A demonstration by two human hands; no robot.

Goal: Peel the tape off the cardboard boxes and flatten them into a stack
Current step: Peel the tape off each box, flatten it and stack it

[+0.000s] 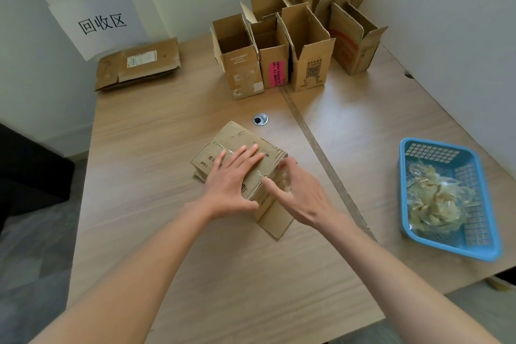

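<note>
On the white paper sign (96, 21) on the wall we read "回收区". A pink label (277, 73) on one upright box (272, 57) has black print too cut off to read whole. Another box (310, 64) carries a QR code (313, 71).

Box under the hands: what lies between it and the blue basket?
In the head view, only bare table crossed by a diagonal seam strip lies between the box and the blue basket; nothing else sits there.
</note>
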